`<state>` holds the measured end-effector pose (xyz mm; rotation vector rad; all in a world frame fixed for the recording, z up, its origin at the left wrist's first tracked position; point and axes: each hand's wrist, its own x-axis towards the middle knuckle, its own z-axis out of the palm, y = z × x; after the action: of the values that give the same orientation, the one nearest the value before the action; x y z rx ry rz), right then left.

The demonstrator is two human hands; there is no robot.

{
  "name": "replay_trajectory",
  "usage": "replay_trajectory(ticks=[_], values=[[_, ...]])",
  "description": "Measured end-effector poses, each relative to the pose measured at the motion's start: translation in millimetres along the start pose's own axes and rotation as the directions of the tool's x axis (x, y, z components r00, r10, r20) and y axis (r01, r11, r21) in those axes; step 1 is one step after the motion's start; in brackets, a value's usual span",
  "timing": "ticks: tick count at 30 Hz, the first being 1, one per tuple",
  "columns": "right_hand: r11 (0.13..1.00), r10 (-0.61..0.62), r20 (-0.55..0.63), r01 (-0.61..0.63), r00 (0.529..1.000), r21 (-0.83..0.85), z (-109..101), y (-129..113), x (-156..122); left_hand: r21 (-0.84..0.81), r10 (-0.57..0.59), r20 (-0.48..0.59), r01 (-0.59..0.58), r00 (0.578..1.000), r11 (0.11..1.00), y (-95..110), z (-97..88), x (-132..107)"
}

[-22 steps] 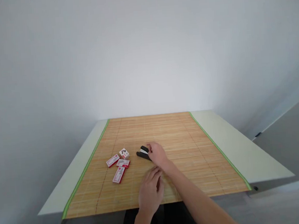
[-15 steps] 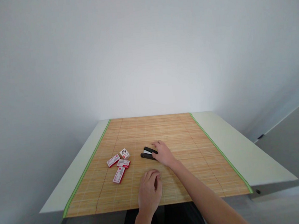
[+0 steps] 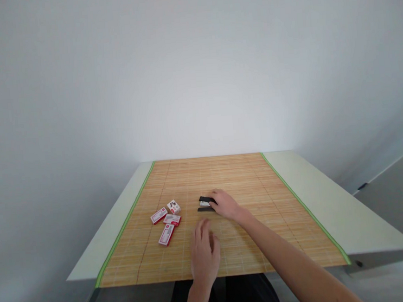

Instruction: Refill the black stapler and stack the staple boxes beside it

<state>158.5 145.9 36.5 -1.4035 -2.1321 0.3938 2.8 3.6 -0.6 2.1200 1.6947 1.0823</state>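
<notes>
A black stapler (image 3: 205,203) with a pale metal strip lies near the middle of the mat. My right hand (image 3: 224,204) grips its right end, fingers on the upper arm and thumb along the side, so that end is hidden. Nearer to me, my left hand (image 3: 204,251) hovers low over the mat or rests on it; I cannot tell which. Its fingers are loosely curved and apart, with nothing seen in them. Left of the stapler lie a small white box (image 3: 174,206) and several flat red-and-white boxes (image 3: 172,219), grouped close together.
A bamboo mat (image 3: 217,173) with green edging covers the middle of the white table (image 3: 316,193). The table's far edge meets a plain pale wall (image 3: 195,77). My legs (image 3: 251,293) are below the front edge.
My left hand's fingers have stretched forward and loosened. The right hand has stayed at the stapler, which has turned slightly. The whole view has shifted a little, moving the scene rightward.
</notes>
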Motion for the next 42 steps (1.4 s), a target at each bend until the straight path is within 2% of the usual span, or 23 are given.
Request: replay_trajectory(ticks=[5,9,12,16,21,24,27,30,32,34,36,39,42], values=[[0.993,-0.117,-0.037,0.117,0.992,-0.003,-0.6,-3.4,-33.8,0.139,0.007,0.005,-0.008,1.000,0.990,0.7,7.7,2.0],[0.992,-0.129,-0.089,0.129,0.988,-0.006,4.4,-6.3,-62.4,0.194,0.045,0.013,-0.047,0.999,0.980,-3.8,14.8,-0.4],[0.993,-0.121,-0.101,0.121,0.987,-0.010,6.4,-7.0,-71.7,0.231,0.054,0.019,-0.056,0.998,0.971,-4.5,17.1,-1.2],[0.993,-0.114,-0.077,0.112,0.990,-0.030,5.5,-9.9,-63.2,0.312,0.017,0.049,-0.031,0.999,0.950,0.7,17.6,1.2],[0.983,-0.172,0.017,0.173,0.985,-0.068,-0.6,-21.0,-29.6,0.375,-0.034,0.078,0.002,0.996,0.927,5.1,18.3,4.4],[0.970,-0.226,0.079,0.232,0.971,-0.074,-16.4,-25.6,-12.3,0.361,-0.045,0.079,0.013,0.996,0.932,6.4,17.2,5.7],[0.966,-0.243,0.084,0.249,0.966,-0.070,-44.6,-22.7,-9.2,0.339,-0.058,0.073,0.030,0.996,0.940,8.2,15.6,6.6],[0.970,-0.231,0.054,0.234,0.972,-0.060,-77.0,-7.3,-21.2,0.309,-0.064,0.074,0.038,0.995,0.950,9.4,14.8,7.2],[0.980,-0.199,0.008,0.199,0.980,-0.026,-93.9,11.5,-35.4,0.290,-0.064,0.077,0.039,0.995,0.956,9.4,14.9,8.0],[0.986,-0.109,-0.071,0.117,0.991,0.115,-102.7,35.3,-53.2,0.277,-0.069,0.078,0.045,0.995,0.960,9.0,15.3,9.1],[0.955,0.047,-0.138,-0.004,0.989,0.298,-101.6,59.9,-72.6,0.274,-0.075,0.080,0.050,0.994,0.960,8.8,15.6,10.6],[0.920,0.175,-0.182,-0.095,0.968,0.379,-83.8,88.6,-99.5,0.285,-0.064,0.078,0.040,0.995,0.958,9.1,15.6,13.5],[0.882,0.265,-0.218,-0.145,0.939,0.448,-57.6,103.8,-116.3,0.307,-0.047,0.065,0.025,0.997,0.951,8.9,15.2,17.3]])
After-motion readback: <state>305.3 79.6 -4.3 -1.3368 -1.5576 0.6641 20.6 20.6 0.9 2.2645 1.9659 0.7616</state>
